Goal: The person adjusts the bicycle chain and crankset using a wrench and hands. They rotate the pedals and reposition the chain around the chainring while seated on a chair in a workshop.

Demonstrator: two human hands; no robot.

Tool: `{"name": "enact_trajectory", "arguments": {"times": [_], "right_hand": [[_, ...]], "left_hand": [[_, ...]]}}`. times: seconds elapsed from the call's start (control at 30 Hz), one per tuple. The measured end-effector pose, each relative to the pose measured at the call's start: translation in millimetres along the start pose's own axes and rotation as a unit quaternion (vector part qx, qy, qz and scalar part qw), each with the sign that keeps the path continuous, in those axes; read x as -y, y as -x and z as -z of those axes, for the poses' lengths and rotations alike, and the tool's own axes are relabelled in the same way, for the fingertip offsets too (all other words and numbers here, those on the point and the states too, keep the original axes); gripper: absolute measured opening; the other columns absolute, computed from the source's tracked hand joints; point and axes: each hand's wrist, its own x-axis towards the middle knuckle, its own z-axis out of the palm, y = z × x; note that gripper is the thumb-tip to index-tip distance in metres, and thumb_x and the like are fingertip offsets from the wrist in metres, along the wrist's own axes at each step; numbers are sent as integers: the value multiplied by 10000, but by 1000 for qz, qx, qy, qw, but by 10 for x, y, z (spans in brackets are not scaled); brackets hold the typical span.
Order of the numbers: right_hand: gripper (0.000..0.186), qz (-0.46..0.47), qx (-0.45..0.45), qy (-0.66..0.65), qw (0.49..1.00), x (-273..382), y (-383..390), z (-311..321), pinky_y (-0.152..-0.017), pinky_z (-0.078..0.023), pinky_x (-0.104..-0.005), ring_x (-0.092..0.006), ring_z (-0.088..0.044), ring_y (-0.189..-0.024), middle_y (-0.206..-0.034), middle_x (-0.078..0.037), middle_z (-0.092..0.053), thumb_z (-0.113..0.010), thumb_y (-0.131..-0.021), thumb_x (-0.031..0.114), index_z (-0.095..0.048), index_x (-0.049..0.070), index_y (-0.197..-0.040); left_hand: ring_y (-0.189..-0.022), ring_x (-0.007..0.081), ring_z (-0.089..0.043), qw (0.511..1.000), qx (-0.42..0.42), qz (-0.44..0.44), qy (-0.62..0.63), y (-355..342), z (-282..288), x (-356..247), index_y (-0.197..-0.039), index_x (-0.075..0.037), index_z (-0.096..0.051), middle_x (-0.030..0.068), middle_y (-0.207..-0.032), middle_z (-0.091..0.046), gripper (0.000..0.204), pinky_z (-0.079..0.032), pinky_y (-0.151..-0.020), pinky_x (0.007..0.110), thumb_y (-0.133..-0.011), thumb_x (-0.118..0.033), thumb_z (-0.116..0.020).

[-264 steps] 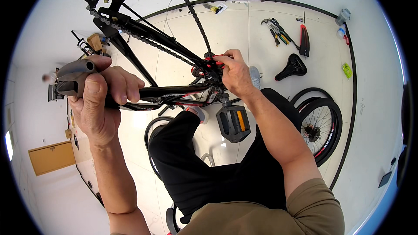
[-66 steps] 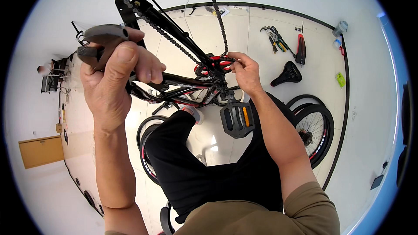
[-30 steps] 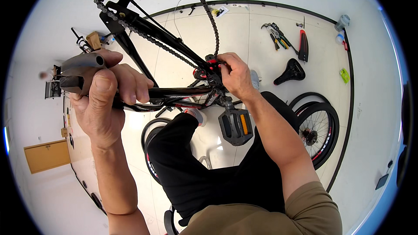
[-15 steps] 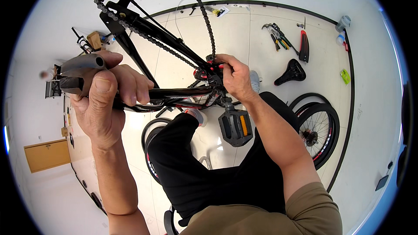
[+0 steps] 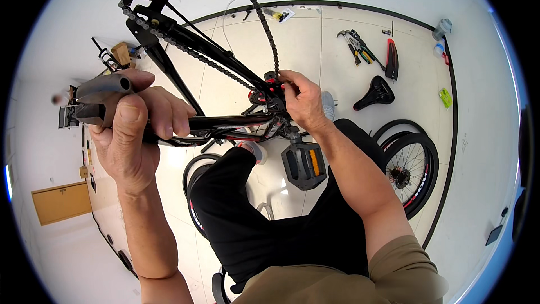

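Note:
A black bicycle frame (image 5: pixel 225 125) with red and white markings is held up in front of me. My left hand (image 5: pixel 132 121) is closed around its near left end, where a hollow dark tube end (image 5: pixel 107 93) shows above the fingers. My right hand (image 5: pixel 304 98) is at the crank area, fingers bent in beside a small red part (image 5: pixel 271 80); what they pinch is hidden. The chain (image 5: pixel 260 17) runs down to this spot and back along the frame. A black pedal (image 5: pixel 304 163) with an orange reflector hangs below my right hand.
On the floor to the right lie a black saddle (image 5: pixel 374 93), a red-and-black mudguard (image 5: pixel 392 59), pliers and a hammer (image 5: pixel 360 45). Wheels (image 5: pixel 408 171) lie beside my right leg, another wheel (image 5: pixel 197 191) by my left. Bottles (image 5: pixel 442 29) stand near the wall.
The frame and chain have shifted slightly to the left, together with my left hand. My right hand stays at the crank area, its fingers barely moved.

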Motion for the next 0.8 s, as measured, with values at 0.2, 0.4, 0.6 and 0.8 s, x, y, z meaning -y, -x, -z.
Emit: {"name": "enact_trajectory", "arguments": {"times": [0.2, 0.4, 0.6, 0.8], "right_hand": [[220, 14, 15, 18, 1000, 75, -80, 23, -771, -547, -339, -257, -687, -859, -1023, -130, -685, -618, -874, -26, -680, -2, -1085], [140, 45, 25, 84, 995, 75, -95, 29, -761, -551, -374, -296, -681, -839, -1010, -117, -646, -654, -856, 21, -704, 20, -987], [121, 43, 25, 78, 996, -15, -144, 58, -762, -546, -380, -307, -674, -837, -990, -120, -645, -656, -857, 53, -700, 27, -967], [108, -11, 6, 12, 1000, -112, -184, 41, -760, -539, -356, -288, -672, -841, -955, -128, -655, -647, -863, 53, -699, 13, -948]], "left_hand": [[-555, 222, -592, 1000, 3, -2, -5, -9, -34, -11, -1172, 55, -555, 79, -606, -541, 390, -554, -636, 428, -998, -291, -606], [-582, 179, -532, 998, 38, -4, -42, -4, -4, -16, -1229, -6, -521, 29, -632, -469, 375, -541, -679, 406, -1052, -335, -495], [-553, 214, -590, 1000, 8, -15, -15, -14, -33, -14, -1182, 58, -553, 76, -610, -538, 374, -553, -625, 422, -1011, -274, -581], [-595, 175, -528, 999, 45, -7, -27, -10, 12, -14, -1229, 1, -532, 30, -640, -470, 365, -538, -691, 404, -1063, -318, -467]]}}
